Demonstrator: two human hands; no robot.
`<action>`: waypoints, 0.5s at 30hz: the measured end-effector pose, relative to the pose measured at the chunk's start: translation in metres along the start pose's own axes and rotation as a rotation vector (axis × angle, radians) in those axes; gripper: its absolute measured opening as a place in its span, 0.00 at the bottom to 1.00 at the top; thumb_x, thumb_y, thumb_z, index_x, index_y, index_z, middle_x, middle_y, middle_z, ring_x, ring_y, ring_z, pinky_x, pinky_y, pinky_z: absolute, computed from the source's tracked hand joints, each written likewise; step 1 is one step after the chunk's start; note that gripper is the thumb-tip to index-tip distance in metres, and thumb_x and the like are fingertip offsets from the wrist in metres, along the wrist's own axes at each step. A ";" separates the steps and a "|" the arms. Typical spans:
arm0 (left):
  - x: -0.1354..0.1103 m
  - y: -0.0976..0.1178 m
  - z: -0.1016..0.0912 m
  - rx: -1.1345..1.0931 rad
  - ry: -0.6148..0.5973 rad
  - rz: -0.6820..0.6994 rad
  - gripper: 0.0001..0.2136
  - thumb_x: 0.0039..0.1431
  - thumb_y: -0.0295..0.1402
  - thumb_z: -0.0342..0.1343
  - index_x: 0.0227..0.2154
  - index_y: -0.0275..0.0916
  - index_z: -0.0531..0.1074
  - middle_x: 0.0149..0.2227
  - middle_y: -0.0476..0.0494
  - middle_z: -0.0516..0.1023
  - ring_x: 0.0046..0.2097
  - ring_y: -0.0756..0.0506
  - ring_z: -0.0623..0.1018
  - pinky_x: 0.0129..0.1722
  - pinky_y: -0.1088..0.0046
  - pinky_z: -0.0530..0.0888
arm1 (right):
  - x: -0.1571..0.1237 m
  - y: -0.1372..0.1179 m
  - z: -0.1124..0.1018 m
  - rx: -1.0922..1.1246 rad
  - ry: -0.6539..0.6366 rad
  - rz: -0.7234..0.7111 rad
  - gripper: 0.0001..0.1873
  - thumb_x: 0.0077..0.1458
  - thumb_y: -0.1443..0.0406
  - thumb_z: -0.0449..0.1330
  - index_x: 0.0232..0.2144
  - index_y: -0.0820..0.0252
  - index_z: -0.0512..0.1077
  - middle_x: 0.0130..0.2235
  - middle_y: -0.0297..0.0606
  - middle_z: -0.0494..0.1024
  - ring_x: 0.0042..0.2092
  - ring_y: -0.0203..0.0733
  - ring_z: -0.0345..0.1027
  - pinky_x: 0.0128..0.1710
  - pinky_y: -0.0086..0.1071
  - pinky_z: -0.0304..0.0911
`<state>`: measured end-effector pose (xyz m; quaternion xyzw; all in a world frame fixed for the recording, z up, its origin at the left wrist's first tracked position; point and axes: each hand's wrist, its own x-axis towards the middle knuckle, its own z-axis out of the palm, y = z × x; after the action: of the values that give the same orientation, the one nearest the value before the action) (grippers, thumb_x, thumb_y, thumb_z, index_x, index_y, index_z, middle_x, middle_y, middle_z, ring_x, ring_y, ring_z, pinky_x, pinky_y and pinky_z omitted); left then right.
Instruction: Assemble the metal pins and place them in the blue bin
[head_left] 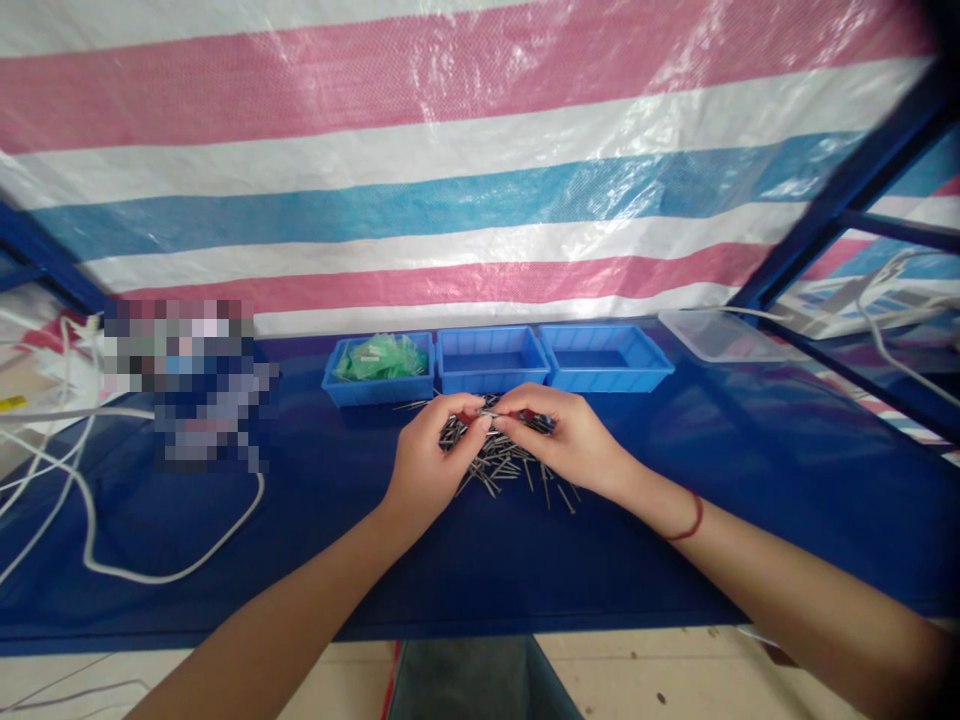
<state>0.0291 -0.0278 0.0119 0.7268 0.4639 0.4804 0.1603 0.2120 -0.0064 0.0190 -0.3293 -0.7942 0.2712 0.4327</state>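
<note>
A loose pile of thin grey metal nails (pixel 496 462) lies on the blue table, with several strays at its front and right edges. Above it, my left hand (pixel 424 450) and my right hand (pixel 574 435) meet fingertip to fingertip. Thumb and forefinger of each are pinched on small nails (pixel 488 413); how many they hold is too small to tell. My fingers cover part of the pile.
Behind the pile stand three blue bins in a row: the left bin (pixel 379 391) holds green plastic bags (pixel 381 357), while the middle bin (pixel 491 380) and right bin (pixel 611 378) show bare floors. A clear lid (pixel 724 337) lies at right; white cables (pixel 150 578) at left.
</note>
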 end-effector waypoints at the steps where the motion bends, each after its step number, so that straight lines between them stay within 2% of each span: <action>1: 0.000 -0.001 0.000 -0.002 -0.004 0.000 0.07 0.58 0.33 0.55 0.40 0.40 0.72 0.35 0.48 0.78 0.38 0.49 0.76 0.43 0.73 0.71 | 0.000 0.000 0.000 -0.005 -0.010 -0.013 0.07 0.58 0.63 0.57 0.35 0.58 0.74 0.36 0.39 0.78 0.38 0.39 0.71 0.38 0.33 0.66; 4: 0.000 -0.002 0.001 -0.024 -0.006 0.000 0.10 0.59 0.33 0.55 0.43 0.40 0.70 0.36 0.48 0.78 0.38 0.49 0.76 0.43 0.73 0.71 | 0.002 0.001 -0.003 -0.051 0.004 -0.041 0.08 0.59 0.63 0.56 0.36 0.58 0.74 0.36 0.39 0.78 0.38 0.39 0.71 0.39 0.33 0.65; 8: 0.002 -0.005 0.002 0.010 -0.043 0.003 0.13 0.60 0.33 0.53 0.48 0.39 0.66 0.36 0.47 0.77 0.37 0.49 0.76 0.42 0.72 0.70 | 0.011 0.012 -0.012 -0.316 0.175 -0.039 0.10 0.61 0.62 0.54 0.35 0.59 0.74 0.36 0.39 0.78 0.38 0.41 0.70 0.41 0.36 0.62; 10: 0.002 -0.006 0.002 0.100 -0.106 0.029 0.12 0.61 0.33 0.52 0.47 0.40 0.68 0.36 0.47 0.77 0.38 0.48 0.75 0.42 0.70 0.69 | 0.017 0.021 -0.018 -0.528 0.226 -0.023 0.12 0.61 0.61 0.53 0.35 0.59 0.75 0.36 0.41 0.78 0.40 0.44 0.70 0.42 0.38 0.60; 12: 0.002 -0.005 0.001 0.206 -0.185 0.066 0.09 0.61 0.32 0.51 0.43 0.41 0.70 0.37 0.46 0.77 0.40 0.46 0.75 0.43 0.67 0.67 | 0.020 0.028 -0.022 -0.695 0.224 -0.003 0.14 0.62 0.59 0.52 0.36 0.60 0.75 0.36 0.41 0.78 0.40 0.47 0.69 0.41 0.39 0.57; 15: 0.000 -0.002 0.000 0.324 -0.281 0.110 0.07 0.60 0.30 0.50 0.38 0.42 0.73 0.38 0.48 0.78 0.42 0.45 0.74 0.43 0.66 0.64 | 0.020 0.031 -0.026 -0.764 0.219 0.011 0.16 0.62 0.57 0.52 0.36 0.60 0.76 0.34 0.42 0.76 0.38 0.46 0.69 0.40 0.38 0.56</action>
<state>0.0280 -0.0263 0.0106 0.8271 0.4676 0.3018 0.0780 0.2356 0.0322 0.0198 -0.4977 -0.7853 -0.0783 0.3598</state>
